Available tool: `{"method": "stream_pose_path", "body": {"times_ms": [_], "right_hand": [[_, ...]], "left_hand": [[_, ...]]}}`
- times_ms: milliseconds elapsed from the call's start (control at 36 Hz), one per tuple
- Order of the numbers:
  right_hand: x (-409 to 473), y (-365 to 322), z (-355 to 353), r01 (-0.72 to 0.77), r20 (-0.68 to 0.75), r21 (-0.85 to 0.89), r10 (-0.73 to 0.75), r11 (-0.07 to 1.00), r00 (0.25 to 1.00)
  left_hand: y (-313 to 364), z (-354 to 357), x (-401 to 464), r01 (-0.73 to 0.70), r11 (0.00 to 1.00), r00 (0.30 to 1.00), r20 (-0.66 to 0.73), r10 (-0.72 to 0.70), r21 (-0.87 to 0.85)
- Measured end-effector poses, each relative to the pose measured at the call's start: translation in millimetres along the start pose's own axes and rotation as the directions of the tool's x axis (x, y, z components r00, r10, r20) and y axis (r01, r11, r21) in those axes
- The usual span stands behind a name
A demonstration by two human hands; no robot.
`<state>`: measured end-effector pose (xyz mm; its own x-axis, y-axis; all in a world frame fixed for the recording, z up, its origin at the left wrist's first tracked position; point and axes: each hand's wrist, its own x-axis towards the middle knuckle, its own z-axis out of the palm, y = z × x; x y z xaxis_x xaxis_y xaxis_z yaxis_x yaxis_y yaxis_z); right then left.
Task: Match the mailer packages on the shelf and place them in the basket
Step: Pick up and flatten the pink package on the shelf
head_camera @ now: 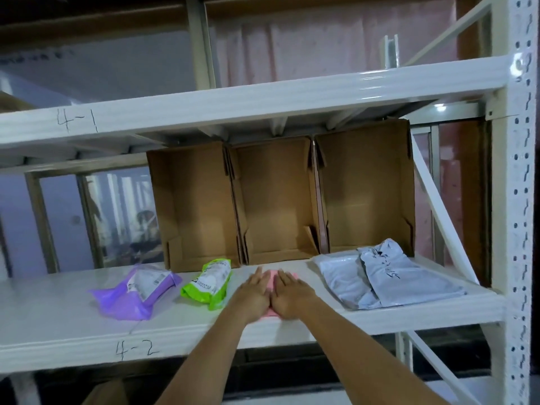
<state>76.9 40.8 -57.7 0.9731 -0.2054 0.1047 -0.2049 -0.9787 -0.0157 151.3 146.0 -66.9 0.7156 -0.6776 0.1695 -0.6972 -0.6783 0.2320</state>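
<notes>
Pressing flat, left hand (253, 295) and right hand (289, 296) lie side by side, fingers straight, on the pink mailer (272, 280); probably light, limp, slick: pinch its 6 o'clock edge.

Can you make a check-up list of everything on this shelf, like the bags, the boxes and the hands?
Surface: white metal shelf marked 4-2.
Job's things: purple mailer at left; green mailer beside it; pink mailer mostly hidden under both hands; two grey mailers at right, overlapping. No basket seen.
Clutter: three open cardboard boxes standing at the back, nothing seen inside.
Grippers: left hand and right hand lie flat, side by side, pressing on the pink mailer.
Cables: nothing seen.
Surroundings: upper shelf beam marked 4-1; perforated upright post at right.
</notes>
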Motion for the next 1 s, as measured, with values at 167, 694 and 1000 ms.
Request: {"method": "stream_pose_path", "body": {"times_ms": [167,694,1000], "right_hand": [[16.3,5.0,7.9,0.012,0.090,-0.025,-0.009,1.000,0.996],[17.7,7.0,10.8,-0.026,0.090,0.029,0.023,0.999,0.996],[16.6,5.3,11.1,-0.057,0.100,0.011,0.055,0.998,0.993]], "left_hand": [[-5.8,-0.8,9.3,0.049,0.998,0.995,0.088,-0.052,0.044],[-0.6,0.1,10.5,0.098,0.989,0.983,0.142,-0.114,0.115],[-3.6,2.9,-1.9,0.152,0.982,0.987,0.037,-0.157,0.114]]}}
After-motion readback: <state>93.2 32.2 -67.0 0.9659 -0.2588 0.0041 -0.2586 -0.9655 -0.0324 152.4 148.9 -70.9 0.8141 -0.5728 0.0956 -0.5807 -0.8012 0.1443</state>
